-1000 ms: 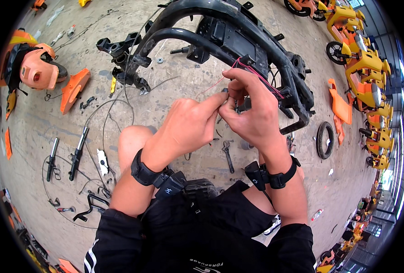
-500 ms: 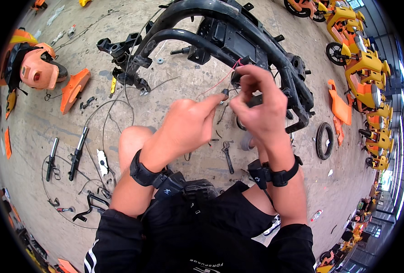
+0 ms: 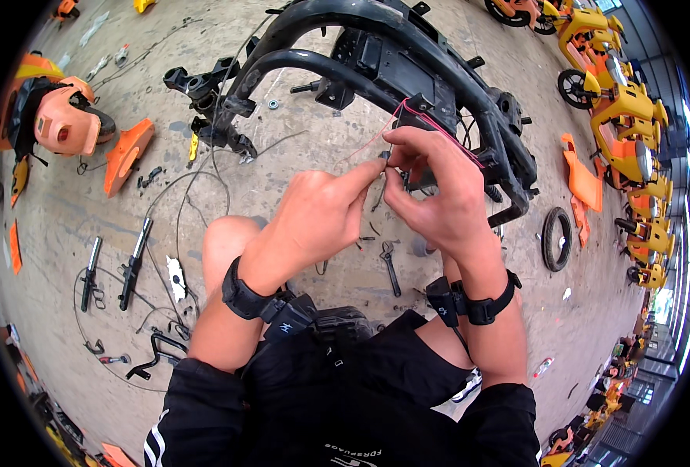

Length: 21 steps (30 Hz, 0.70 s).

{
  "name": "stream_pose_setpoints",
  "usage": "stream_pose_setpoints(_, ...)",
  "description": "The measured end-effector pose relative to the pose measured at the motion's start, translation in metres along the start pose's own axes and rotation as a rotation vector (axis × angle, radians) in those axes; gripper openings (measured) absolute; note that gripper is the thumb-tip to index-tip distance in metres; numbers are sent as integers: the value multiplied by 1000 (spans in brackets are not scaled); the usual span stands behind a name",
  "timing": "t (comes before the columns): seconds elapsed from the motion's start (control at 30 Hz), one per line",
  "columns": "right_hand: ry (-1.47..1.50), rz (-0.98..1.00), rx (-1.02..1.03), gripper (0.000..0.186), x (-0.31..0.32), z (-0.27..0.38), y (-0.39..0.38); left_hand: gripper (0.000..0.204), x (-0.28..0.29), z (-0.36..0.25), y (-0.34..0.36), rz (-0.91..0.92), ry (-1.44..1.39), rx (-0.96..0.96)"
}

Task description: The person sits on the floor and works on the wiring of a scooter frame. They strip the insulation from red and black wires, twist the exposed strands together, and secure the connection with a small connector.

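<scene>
In front of the black scooter frame (image 3: 384, 66), my two hands meet fingertip to fingertip. My left hand (image 3: 314, 206) is closed, pinching a small dark connector-like piece (image 3: 385, 156) between thumb and forefinger; its exact kind is too small to tell. My right hand (image 3: 442, 194) has curled fingers, with thumb and forefinger right at that piece. Whatever those fingers grip is hidden. A thin pink-red wire (image 3: 446, 134) runs from a bracket on the frame, passing behind my right hand. Both wrists wear black straps with small boxes.
An adjustable wrench (image 3: 391, 268) lies below my hands. Two fork tubes (image 3: 135, 265), cables and a black bracket (image 3: 157, 354) are on the floor at left. A tyre (image 3: 556, 240) and orange panels (image 3: 582, 183) lie right, near a row of yellow scooters (image 3: 625, 117).
My right hand has lowered its raised forefinger and moved left, its fingertips now against the small dark piece. More of the pink-red wire shows. The left hand has stayed in place.
</scene>
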State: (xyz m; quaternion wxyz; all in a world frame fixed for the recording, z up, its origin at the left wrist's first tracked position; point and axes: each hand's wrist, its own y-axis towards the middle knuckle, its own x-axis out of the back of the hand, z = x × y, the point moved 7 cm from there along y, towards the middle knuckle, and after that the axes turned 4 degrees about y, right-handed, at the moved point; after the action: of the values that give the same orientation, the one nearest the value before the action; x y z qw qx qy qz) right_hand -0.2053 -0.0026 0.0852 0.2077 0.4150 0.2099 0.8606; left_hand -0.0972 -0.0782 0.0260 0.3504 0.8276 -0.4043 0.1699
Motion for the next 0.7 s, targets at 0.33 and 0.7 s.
stream_pose_setpoints(0.33,-37,46,-30,45,-2,-1,5,39,0,-5,3,37,113,-43)
stream_pose_setpoints(0.7,19,-37,-41,46,-5,-1,4,37,4,-3,3,20,77,-25)
